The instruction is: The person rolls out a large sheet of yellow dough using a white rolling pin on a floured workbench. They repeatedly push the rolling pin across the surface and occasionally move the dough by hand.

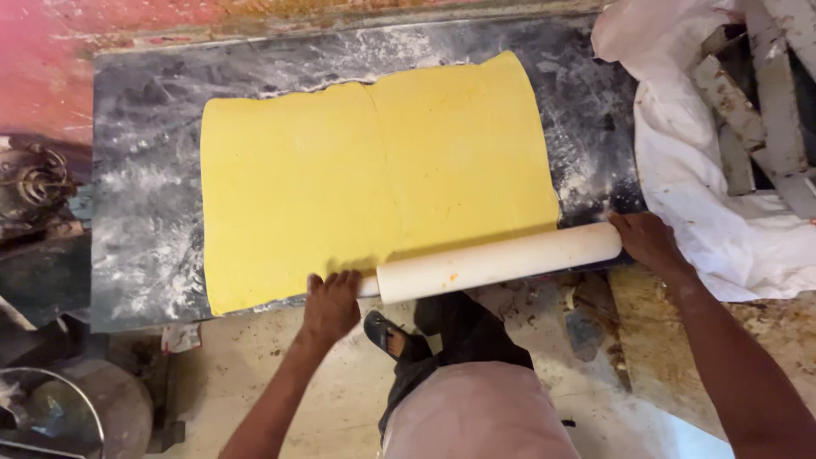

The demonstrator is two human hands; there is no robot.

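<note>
Dough sheet [374,178]: matt yellow, smooth w/ faint crease down the middle, far edge ragged. Rolling pin [497,262]: off-white, smooth, slight sheen, looks like plastic; cannot tell for sure. Slab [144,195]: dark stone-like top, glossy under streaky white flour dusting. White sheet [705,212] at right: thin, crumpled, plastic or cloth, cannot tell. Wall [51,59]: rough, worn red paint. Floor [340,399]: pale, stained, gritty.

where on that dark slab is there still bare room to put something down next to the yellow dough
Bare floury strips of the slab: left of the dough sheet, behind its far edge, and right of it toward the white cloth. The near edge is crowded: rolling pin, left hand, right hand.
</note>
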